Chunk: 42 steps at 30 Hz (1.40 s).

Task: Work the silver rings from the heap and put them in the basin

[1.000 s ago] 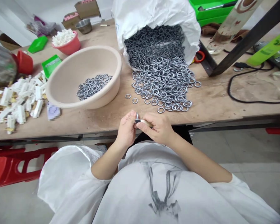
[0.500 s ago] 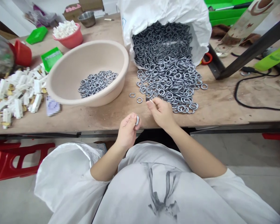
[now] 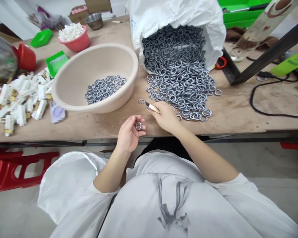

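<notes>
My left hand [image 3: 130,134] is turned palm up near the table's front edge, its curled fingers holding a grey metal ring [image 3: 138,126]. To its right, my right hand [image 3: 167,116] grips a small knife [image 3: 153,107] with a pale handle and a dark blade, angled toward the upper left. Just beyond the blade tip a loose ring [image 3: 141,101] lies on the table. Behind my right hand spreads a heap of similar rings [image 3: 183,82], spilling from a white sack [image 3: 173,11]. More rings rest in a big beige basin [image 3: 64,79] to the left.
White plastic parts with brass-coloured pieces [image 3: 20,96] cover the table's left side. Behind the basin stand a red bowl of white pieces [image 3: 83,41] and a green tray [image 3: 57,62]. A dark metal frame [image 3: 268,46] and a black cable [image 3: 252,99] are at the right.
My left hand has shifted slightly left and rolled its palm upward, bringing the ring into view. My right hand has tilted and moved a little left and down, exposing the knife.
</notes>
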{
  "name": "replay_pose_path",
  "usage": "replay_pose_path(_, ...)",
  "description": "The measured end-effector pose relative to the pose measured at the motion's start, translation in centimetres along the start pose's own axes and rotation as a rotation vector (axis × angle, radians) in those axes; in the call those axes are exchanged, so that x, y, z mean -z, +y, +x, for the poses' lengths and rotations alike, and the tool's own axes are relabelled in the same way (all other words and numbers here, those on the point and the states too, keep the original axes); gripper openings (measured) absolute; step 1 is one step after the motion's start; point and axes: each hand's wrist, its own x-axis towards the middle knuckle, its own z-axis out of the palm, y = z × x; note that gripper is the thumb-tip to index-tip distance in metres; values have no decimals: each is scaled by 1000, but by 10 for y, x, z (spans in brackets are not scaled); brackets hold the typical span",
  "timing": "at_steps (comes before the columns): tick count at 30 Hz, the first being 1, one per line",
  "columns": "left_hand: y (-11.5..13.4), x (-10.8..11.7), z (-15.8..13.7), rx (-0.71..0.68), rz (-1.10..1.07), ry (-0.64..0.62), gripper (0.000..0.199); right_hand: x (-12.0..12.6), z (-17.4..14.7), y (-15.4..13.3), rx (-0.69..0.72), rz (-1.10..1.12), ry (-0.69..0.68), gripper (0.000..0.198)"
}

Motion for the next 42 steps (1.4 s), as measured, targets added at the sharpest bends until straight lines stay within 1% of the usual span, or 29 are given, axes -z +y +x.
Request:
replay_pose_path(2,-5,-6,-1,1,5,-26,35,-1,-12,0,2,434,-38,19)
replay_pose_path(4,-12,-14,-2,-23,23,-60,41,-6,-26,-4,-43,785,-115,30)
replay_pose_path(6,-19,-21,-5,-50,46,-76,44,-12,-38,-9,-107,985,-161,38)
replay_pose_path(7,-22,-23,-6,-64,60,-76,45,-15,-42,-11,-127,1035,-159,40)
replay_pose_path(9,-25,-25,-7,-91,101,-75,47,-16,-48,-14,-123,1068,-112,40)
replay_pose_path(11,-23,-23,-8,-155,185,-76,45,-13,-50,-16,-99,1048,-58,39)
replay_pose_path(12,-21,-20,-8,-217,257,-71,43,-9,-50,-16,-92,1028,-46,39)
replay_pose_path(15,-11,-13,-9,-452,568,-46,31,4,-46,-16,-101,971,-89,42)
replay_pose_path(16,-8,-11,-10,-504,674,-58,28,8,-45,-16,-105,958,-110,43)
replay_pose_path(18,-4,-9,-10,-522,828,-140,30,13,-44,-16,-101,946,-132,44)
replay_pose_path(20,-3,-10,-9,-457,871,-254,37,15,-45,-16,-86,947,-137,45)
replay_pose_path(22,-7,-14,-9,-342,777,-328,43,14,-48,-16,-76,961,-141,45)
replay_pose_path(26,-13,-24,-13,-44,387,-348,45,10,-54,-16,-33,937,-68,41)
replay_pose_path(29,-11,-29,-19,113,207,-415,45,10,-53,-14,18,867,-49,42)
replay_pose_path(32,-6,-30,-21,157,109,-468,46,13,-53,-11,46,762,43,45)
replay_pose_path(34,-4,-29,-21,164,61,-466,46,16,-57,-10,114,647,77,44)
replay_pose_path(37,-5,-28,-19,169,12,-449,47,20,-65,-12,271,464,55,42)
replay_pose_path(38,-5,-27,-19,169,5,-437,47,21,-67,-13,302,414,50,42)
replay_pose_path(42,-8,-26,-18,172,15,-411,46,25,-71,-18,318,301,41,44)
